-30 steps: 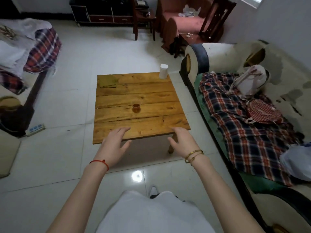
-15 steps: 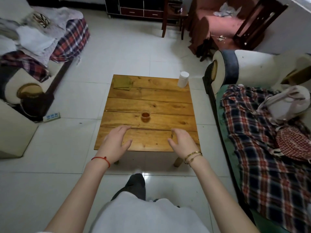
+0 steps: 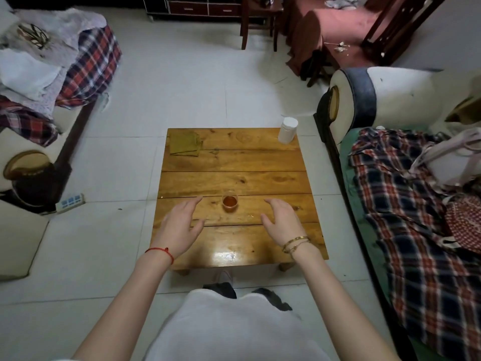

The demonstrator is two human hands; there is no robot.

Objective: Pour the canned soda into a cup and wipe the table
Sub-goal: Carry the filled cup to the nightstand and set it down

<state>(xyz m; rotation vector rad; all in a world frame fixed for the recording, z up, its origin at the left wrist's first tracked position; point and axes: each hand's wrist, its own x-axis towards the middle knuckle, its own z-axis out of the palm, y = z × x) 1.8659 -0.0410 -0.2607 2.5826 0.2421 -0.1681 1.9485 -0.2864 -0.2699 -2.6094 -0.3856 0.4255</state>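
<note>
Both my hands hover over the lower half of the table [image 3: 234, 157], holding nothing: left hand [image 3: 179, 225] with fingers spread and relaxed, right hand [image 3: 282, 222] the same. Between them, mid-frame, sits the small cup [image 3: 230, 202], amber liquid in it. No can that I recognise; a white container [image 3: 287, 130] stands at the table's upper right corner, a folded olive cloth [image 3: 185, 143] at its upper left. The risk, I reckon: that cup is light and close, so a careless reach past it towards the cloth could tip it.
</note>
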